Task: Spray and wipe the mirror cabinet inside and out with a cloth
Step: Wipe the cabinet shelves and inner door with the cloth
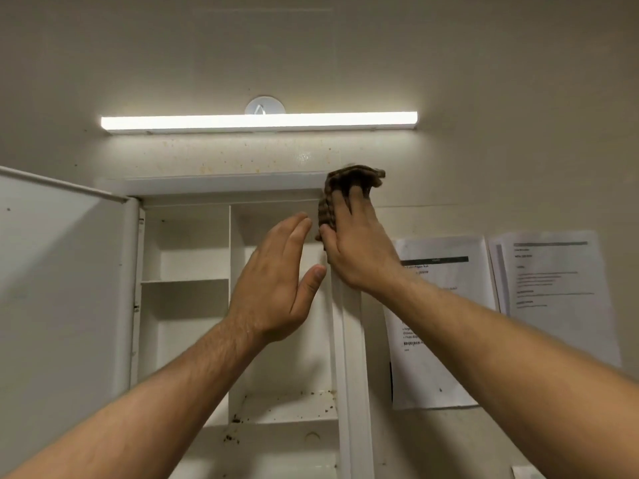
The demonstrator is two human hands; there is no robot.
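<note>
The right hand (359, 250) clamped a cloth (349, 188) on the cabinet (352, 340) corner; the left hand (276, 281) hovered open-fingered. Reaching high, the cloth could slip.

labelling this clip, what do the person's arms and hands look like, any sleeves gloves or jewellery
Both forearms are bare to the frame edge, with no sleeves in view. The left hand and right hand wear no gloves; no rings, watch or wristband are visible. Both forearms have visible hair.

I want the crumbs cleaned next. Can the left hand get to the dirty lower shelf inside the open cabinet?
Probably yes: the left hand is empty and open, and nothing stands before the dirty shelf.
</note>
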